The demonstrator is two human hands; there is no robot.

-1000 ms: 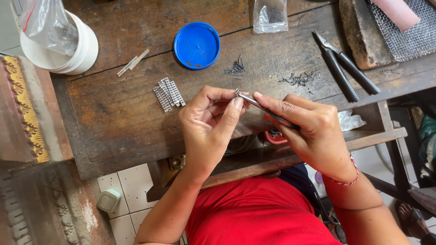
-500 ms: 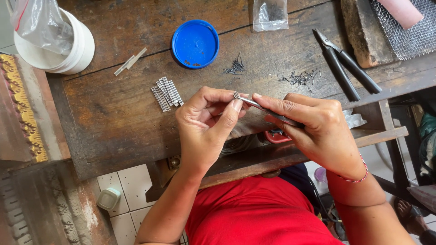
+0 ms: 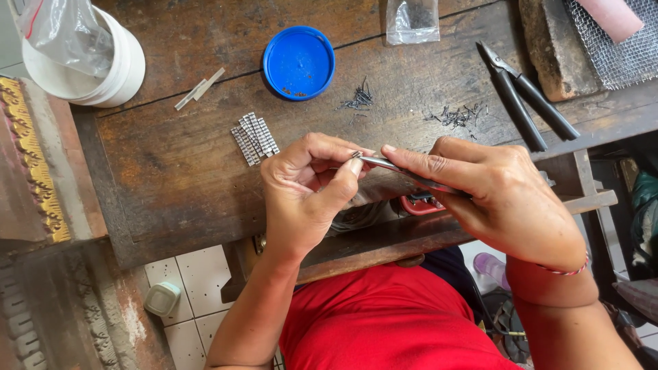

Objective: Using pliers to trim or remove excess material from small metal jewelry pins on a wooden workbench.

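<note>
Across the whole view stretches a dark, worn wooden bench, and the person in a red shirt sits at its near edge. At the far left corner stands a white round tub with a crumpled clear plastic bag lying in it. At the far right a piece of grey wire mesh lies beside a brown block. The right hand is closed around thin metal tweezers, whose tip points to the left. The left hand is curled narrow, thumb and forefinger pinching a tiny metal piece just at the tweezer tip, above the bench edge. Black pliers rest well apart, to the right. A blue round lid lies open side up behind the hands, and a small clear packet with dark content lies at the far edge. Near the left hand lies a bundle of small silver strips.
</note>
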